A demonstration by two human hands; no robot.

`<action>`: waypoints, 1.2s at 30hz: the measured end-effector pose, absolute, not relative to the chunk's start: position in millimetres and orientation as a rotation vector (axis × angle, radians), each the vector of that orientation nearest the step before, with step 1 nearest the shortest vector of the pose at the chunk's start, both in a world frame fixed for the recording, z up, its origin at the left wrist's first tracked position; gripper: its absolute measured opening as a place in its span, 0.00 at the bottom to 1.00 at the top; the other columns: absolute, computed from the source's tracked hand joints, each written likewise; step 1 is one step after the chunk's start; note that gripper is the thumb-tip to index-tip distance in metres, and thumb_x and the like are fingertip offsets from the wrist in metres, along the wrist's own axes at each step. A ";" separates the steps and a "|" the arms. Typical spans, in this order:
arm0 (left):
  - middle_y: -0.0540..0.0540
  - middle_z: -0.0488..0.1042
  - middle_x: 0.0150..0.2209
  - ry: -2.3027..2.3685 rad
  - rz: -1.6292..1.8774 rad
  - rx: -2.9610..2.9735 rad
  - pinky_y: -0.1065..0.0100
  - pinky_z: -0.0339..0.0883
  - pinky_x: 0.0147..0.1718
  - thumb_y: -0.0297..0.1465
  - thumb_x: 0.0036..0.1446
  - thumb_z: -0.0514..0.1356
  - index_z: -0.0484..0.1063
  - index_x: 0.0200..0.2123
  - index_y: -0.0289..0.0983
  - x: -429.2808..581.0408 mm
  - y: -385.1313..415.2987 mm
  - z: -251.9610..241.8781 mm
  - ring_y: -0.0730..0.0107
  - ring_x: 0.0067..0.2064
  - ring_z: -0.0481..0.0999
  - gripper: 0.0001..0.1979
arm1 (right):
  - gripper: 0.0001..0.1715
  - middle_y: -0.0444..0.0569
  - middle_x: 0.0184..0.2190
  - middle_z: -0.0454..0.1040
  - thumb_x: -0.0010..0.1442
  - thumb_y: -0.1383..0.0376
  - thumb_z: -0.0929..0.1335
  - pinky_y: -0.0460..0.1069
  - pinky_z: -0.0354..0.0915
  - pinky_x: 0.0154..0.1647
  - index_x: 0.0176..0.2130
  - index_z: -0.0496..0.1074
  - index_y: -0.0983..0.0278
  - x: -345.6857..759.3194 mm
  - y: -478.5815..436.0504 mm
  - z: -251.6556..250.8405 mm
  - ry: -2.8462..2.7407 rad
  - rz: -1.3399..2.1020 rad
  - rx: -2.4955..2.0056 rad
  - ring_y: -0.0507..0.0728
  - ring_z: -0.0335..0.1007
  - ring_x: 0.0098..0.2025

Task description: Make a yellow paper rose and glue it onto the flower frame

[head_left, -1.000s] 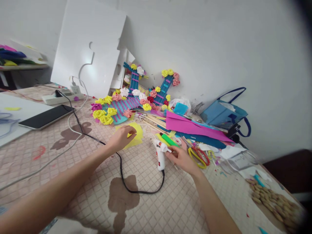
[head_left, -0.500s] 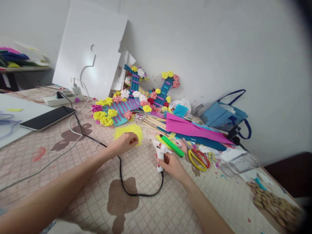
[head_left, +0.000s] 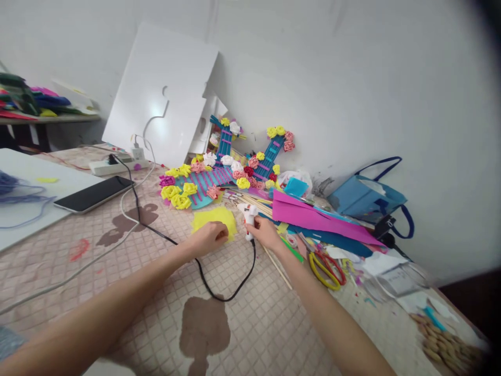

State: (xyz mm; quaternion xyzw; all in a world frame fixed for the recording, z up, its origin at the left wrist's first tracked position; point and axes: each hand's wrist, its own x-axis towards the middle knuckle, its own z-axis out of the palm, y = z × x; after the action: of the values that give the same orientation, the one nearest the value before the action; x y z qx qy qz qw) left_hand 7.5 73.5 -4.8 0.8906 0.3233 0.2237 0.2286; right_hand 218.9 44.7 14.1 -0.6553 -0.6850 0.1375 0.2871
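Note:
My right hand grips a small white glue gun by its handle, its nozzle pointing away and left. A black cord runs from the bottom of the handle in a loop across the table. My left hand is over the near edge of a yellow sheet, fingers curled together; whatever is between them is hidden. Just beyond the hands lies a turquoise piece with purple strips, trimmed with yellow, white, pink and red paper flowers.
At right are thin wooden sticks, magenta sheets, yellow-handled scissors and a blue bag. A dark-screened tablet, white cable and power strip occupy the left. Peanut-like pieces lie bottom right.
My right hand has moved the glue gun forward and left, nearer my left hand. The green stick is now mostly behind my right arm, and the whole view has shifted slightly.

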 end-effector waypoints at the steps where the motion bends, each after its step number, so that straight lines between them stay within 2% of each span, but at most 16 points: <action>1: 0.46 0.73 0.30 0.886 0.616 2.455 0.72 0.62 0.28 0.26 0.51 0.54 0.71 0.30 0.35 7.4 73.4 -4.8 0.70 0.28 0.71 0.06 | 0.11 0.47 0.23 0.74 0.53 0.61 0.66 0.45 0.55 0.25 0.27 0.72 0.67 217.2 53.2 13.0 -1.848 0.347 -1.757 0.53 0.66 0.25; 11: 0.46 0.73 0.30 0.877 0.619 2.474 0.72 0.61 0.28 0.26 0.51 0.54 0.71 0.31 0.34 7.7 72.5 -6.3 0.70 0.29 0.71 0.06 | 0.13 0.48 0.25 0.75 0.54 0.59 0.67 0.45 0.56 0.26 0.28 0.73 0.66 216.5 79.7 3.1 -1.956 0.308 -1.776 0.54 0.68 0.26; 15: 0.46 0.73 0.30 0.876 0.613 2.480 0.72 0.61 0.27 0.26 0.51 0.54 0.71 0.30 0.35 7.5 71.2 -3.6 0.71 0.28 0.70 0.05 | 0.16 0.49 0.28 0.77 0.56 0.56 0.66 0.45 0.60 0.27 0.33 0.74 0.67 223.9 74.3 2.3 -1.967 0.370 -1.741 0.53 0.70 0.27; 20: 0.46 0.73 0.29 0.877 0.617 2.488 0.72 0.61 0.27 0.27 0.52 0.55 0.71 0.30 0.34 7.2 72.0 -4.0 0.71 0.28 0.70 0.05 | 0.16 0.49 0.32 0.77 0.58 0.59 0.65 0.45 0.63 0.28 0.40 0.72 0.68 239.5 69.5 7.5 -1.946 0.393 -1.701 0.52 0.71 0.28; 26: 0.46 0.73 0.29 0.894 0.653 2.493 0.73 0.61 0.27 0.26 0.53 0.55 0.71 0.31 0.34 6.6 72.7 -3.6 0.72 0.28 0.70 0.06 | 0.13 0.48 0.33 0.76 0.58 0.58 0.64 0.47 0.66 0.32 0.37 0.71 0.64 279.3 28.0 24.7 -1.922 0.280 -1.695 0.54 0.72 0.32; 30: 0.46 0.73 0.29 0.914 0.711 2.495 0.73 0.61 0.27 0.26 0.53 0.54 0.71 0.30 0.34 7.9 69.3 0.5 0.71 0.28 0.70 0.06 | 0.09 0.48 0.31 0.74 0.56 0.61 0.66 0.52 0.66 0.35 0.36 0.70 0.63 304.1 -14.1 12.5 -1.902 0.105 -1.774 0.56 0.70 0.31; 33: 0.46 0.72 0.30 0.925 0.767 2.497 0.72 0.61 0.28 0.26 0.55 0.52 0.71 0.30 0.34 9.7 66.4 3.5 0.71 0.29 0.70 0.08 | 0.08 0.51 0.36 0.72 0.53 0.64 0.66 0.58 0.63 0.45 0.36 0.70 0.62 312.7 -31.9 -4.6 -1.876 -0.048 -1.811 0.62 0.68 0.41; 36: 0.46 0.72 0.31 0.930 0.814 2.502 0.72 0.62 0.29 0.27 0.56 0.51 0.71 0.31 0.34 12.1 63.9 5.3 0.71 0.30 0.70 0.09 | 0.13 0.52 0.40 0.71 0.52 0.65 0.67 0.60 0.60 0.50 0.40 0.69 0.62 316.3 -35.4 -18.2 -1.869 -0.119 -1.818 0.64 0.64 0.47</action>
State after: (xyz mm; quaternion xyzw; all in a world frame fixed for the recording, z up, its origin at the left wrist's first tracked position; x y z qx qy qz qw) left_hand 12.1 63.9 5.3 0.8828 0.3281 0.2874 0.1746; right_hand 316.3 -35.4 -18.2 -0.6721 -0.6910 -0.0441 0.2624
